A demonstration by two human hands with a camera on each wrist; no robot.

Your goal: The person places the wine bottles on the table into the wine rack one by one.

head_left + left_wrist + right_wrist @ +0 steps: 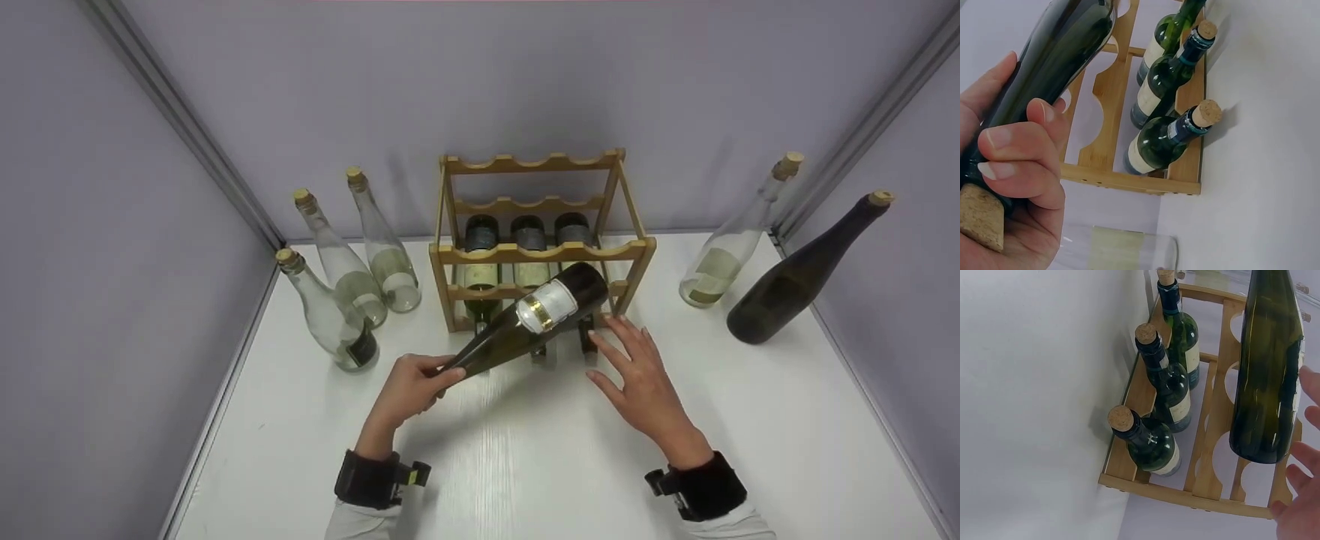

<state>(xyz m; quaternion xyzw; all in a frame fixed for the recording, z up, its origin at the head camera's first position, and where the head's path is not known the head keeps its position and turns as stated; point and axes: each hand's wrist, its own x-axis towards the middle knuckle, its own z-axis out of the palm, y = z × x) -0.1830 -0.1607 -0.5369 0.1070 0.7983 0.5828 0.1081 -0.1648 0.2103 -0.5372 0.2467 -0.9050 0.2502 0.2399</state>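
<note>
My left hand grips a dark green wine bottle by its neck. The cork shows beside the palm in the left wrist view. The bottle tilts, its base up to the right and its white-and-gold label facing up, in front of the wooden wine rack. My right hand is below and right of the base, fingers spread and holding nothing. In the right wrist view, its fingertips appear close beside the bottle's base. Three corked green bottles lie in the rack's lower row, necks toward me.
Several corked bottles stand on the white table. At the left are three clear ones, including a front one. At the right are a clear bottle and a dark bottle. Walls enclose the back and sides.
</note>
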